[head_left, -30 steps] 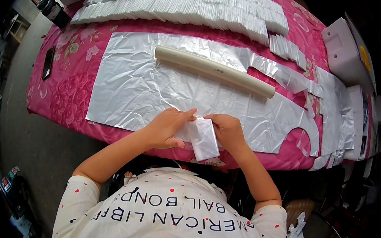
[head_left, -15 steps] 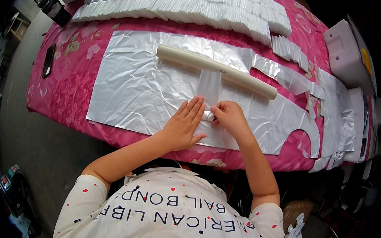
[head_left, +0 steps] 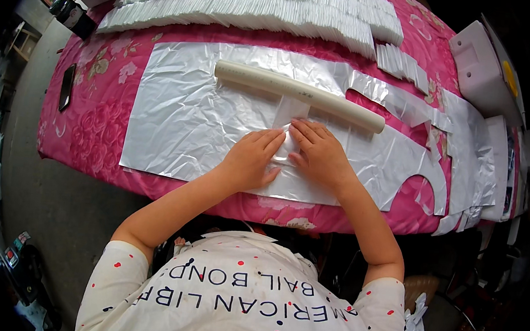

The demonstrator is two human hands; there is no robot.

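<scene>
A narrow translucent plastic strip lies on silvery-white plastic sheets, its far end under a long cream tube. The strip's near part is folded and shiny, lying between my two hands. My left hand rests flat at its left side, fingers extended and thumb apart. Over its right edge lies my right hand, fingers stretched out and fingertips pressing on the strip. Neither hand grips anything that I can see. My palms hide some of the sheet.
Rows of folded white plastic pieces line the far side of the pink floral tablecloth. A phone lies at the left, near a dark bottle. White foam boxes stand at the right. Cut sheets lie beside them.
My right hand has opened from a pinch at the strip's edge and spread flat over it, further forward. My left hand has shifted slightly left and its fingers have lowered.
</scene>
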